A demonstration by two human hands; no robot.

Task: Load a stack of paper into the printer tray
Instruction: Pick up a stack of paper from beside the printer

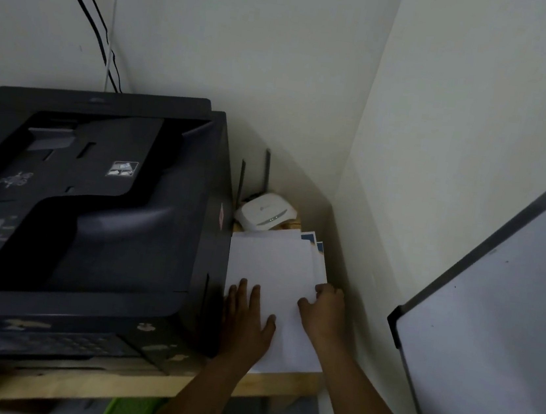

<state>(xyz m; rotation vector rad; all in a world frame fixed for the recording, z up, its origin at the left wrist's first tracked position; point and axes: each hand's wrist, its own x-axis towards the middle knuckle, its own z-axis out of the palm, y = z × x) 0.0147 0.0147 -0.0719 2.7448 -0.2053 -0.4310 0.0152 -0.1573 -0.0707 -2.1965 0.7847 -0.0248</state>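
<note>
A large black printer [91, 219] fills the left of the wooden table [277, 384]. A stack of white paper [274, 265] lies flat on the table between the printer's right side and the wall. My left hand [247, 320] rests flat on the stack, fingers spread, near the printer's side. At the stack's right edge, my right hand [326, 311] has its fingers curled over the sheets and its thumb on top. The printer's paper tray is not visible from here.
A white router [265, 214] with two upright antennas stands behind the paper in the corner. Black cables [92, 12] run up the wall. A framed whiteboard [497, 330] leans at the right. Something green [126, 410] sits under the table.
</note>
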